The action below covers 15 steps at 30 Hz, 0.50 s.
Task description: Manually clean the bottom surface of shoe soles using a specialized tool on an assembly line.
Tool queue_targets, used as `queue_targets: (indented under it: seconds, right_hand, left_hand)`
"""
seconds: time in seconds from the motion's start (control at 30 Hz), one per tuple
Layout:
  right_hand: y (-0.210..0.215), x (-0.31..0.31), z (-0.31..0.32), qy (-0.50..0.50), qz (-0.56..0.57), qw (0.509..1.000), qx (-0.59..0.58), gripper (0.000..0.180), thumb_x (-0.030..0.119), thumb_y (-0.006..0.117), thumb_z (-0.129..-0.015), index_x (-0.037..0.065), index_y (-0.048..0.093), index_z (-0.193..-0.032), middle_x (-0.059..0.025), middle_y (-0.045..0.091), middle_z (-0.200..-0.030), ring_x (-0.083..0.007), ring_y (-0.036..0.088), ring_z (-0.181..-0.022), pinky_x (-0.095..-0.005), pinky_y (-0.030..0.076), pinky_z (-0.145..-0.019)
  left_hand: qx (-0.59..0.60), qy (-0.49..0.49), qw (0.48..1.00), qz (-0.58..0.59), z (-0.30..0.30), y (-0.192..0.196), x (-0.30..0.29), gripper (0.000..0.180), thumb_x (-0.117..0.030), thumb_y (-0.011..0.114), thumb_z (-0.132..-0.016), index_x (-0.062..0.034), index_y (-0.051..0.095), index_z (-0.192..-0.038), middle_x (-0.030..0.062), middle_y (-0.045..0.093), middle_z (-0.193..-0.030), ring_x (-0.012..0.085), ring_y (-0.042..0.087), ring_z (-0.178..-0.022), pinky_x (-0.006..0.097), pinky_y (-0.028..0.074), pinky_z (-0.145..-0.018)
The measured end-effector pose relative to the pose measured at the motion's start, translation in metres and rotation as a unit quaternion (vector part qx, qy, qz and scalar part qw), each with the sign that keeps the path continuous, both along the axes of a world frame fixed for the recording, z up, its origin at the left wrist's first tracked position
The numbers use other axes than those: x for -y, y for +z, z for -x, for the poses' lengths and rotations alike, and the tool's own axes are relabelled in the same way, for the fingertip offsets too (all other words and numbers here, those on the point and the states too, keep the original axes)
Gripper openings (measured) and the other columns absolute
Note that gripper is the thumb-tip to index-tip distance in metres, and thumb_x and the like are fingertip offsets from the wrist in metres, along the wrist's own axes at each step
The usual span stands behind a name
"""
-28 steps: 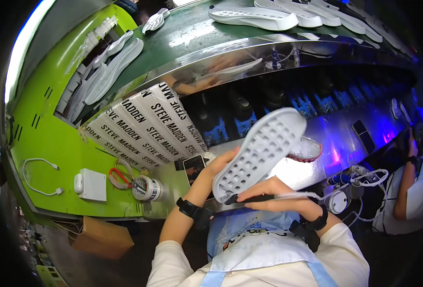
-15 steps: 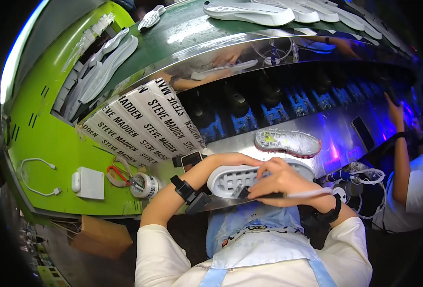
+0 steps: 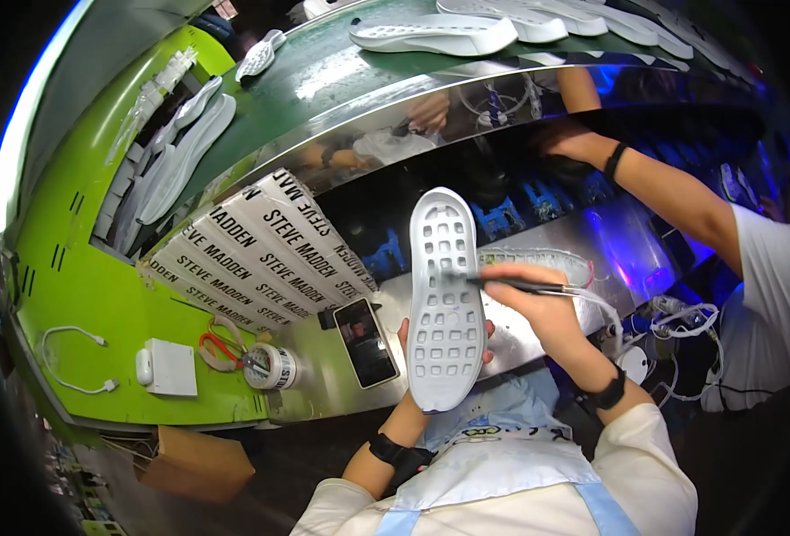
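**Sole held up at the steel bench, tool tip on its grid**

Landmark = white shoe sole (image 3: 446, 304), upright at centre, grid of square pockets facing the camera.

Surface & room, L to R: far left of the sole, a bright green panel (image 3: 82, 295) w/ a white cable (image 3: 69, 353), a white adapter box (image 3: 170, 366), red-handled scissors (image 3: 221, 350) and a tape roll (image 3: 270, 366). Up-left of the sole, a printed black-and-white sheet (image 3: 252, 259) leans on the bench wall. Just left of the sole, a dark phone (image 3: 365, 342) lies flat on the shiny steel bench top (image 3: 323, 384). Above the sole, a green conveyor belt (image 3: 341, 71) carries more white soles (image 3: 435, 34). Behind the sole to its right, a glittery shoe upper (image 3: 538, 261) lies on the steel. Further right, a co-worker's arm (image 3: 672, 192) reaches toward the machine's dark recess; white wires (image 3: 681, 322) sit below it.

Hands: left hand (image 3: 413, 344) grips the sole from behind, fingers wrapped round its lower edges. Right hand (image 3: 547, 308) is closed on a thin dark pen-like tool (image 3: 516, 285) w/ a hose; tip touches the sole's upper-middle.

Vs earlier frame: sole then lay low & sideways in front of the chest, both hands over it; now it's raised, stood on end, pocket side out. Co-worker's arm has come further in toward the centre.
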State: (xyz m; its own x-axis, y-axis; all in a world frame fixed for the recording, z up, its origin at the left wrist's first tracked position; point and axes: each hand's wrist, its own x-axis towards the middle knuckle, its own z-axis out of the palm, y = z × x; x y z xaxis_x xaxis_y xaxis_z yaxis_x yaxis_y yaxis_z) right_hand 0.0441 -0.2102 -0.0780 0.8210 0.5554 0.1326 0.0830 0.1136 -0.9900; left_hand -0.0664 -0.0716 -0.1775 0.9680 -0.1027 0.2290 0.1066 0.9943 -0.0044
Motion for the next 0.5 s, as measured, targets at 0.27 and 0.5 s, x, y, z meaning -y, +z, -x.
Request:
queue_targets:
  seconds: [0.27,0.5]
  right_hand:
    - [-0.023,-0.029,0.048,0.046,0.026,0.939,0.339,0.022,0.007,0.071,-0.069,0.006,0.072,-0.091,-0.0086,0.068,-0.08,-0.0218,0.059,-0.075,-0.0366,0.043,-0.08]
    - [-0.024,-0.009,0.058,0.257,0.029,0.935,0.243,0.023,0.005,0.072,-0.073,0.007,0.073,-0.097,-0.0085,0.071,-0.089,-0.0235,0.064,-0.084,-0.0338,0.049,-0.08]
  left_hand:
    - [-0.036,0.117,0.991,-0.056,-0.011,-0.041,-0.008,0.08,-0.063,0.037,-0.091,-0.0075,0.028,-0.148,0.0157,0.036,-0.147,0.0309,0.038,-0.134,0.044,0.031,-0.112]
    - [0.007,-0.015,0.997,-0.073,-0.02,-0.015,-0.033,0.081,-0.064,0.041,-0.089,-0.006,0.033,-0.145,0.0218,0.045,-0.138,0.0405,0.047,-0.125,0.052,0.041,-0.103]
